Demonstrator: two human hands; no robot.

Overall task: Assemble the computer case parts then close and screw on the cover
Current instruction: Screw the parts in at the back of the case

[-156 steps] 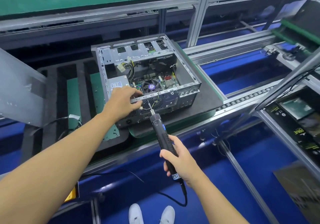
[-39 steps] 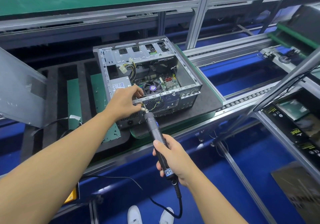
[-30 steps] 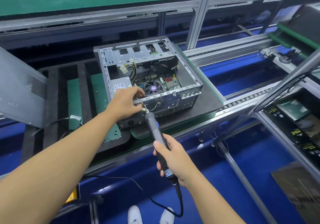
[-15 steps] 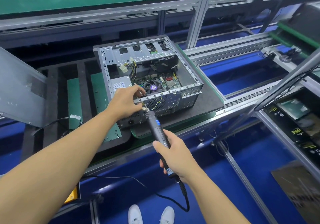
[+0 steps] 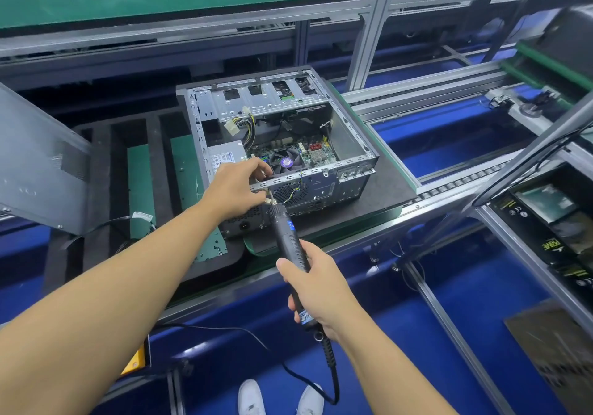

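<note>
Frame centre: right grip point(image 5: 316, 289) wraps the black electric screwdriver point(image 5: 287, 235), left grip point(image 5: 236, 190) pinches its tip (screw hidden) at the grey metal computer case point(image 5: 349, 145); a tilted bit could slip off.

Screwdriver point(image 5: 290, 244) bit end indistinct, perhaps hidden (left hand point(image 5: 232, 190) on case rail point(image 5: 308, 174)).

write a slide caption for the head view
Right hand holds an electric screwdriver to the near edge of the open computer case while the left hand grips that edge beside the tip.
</note>
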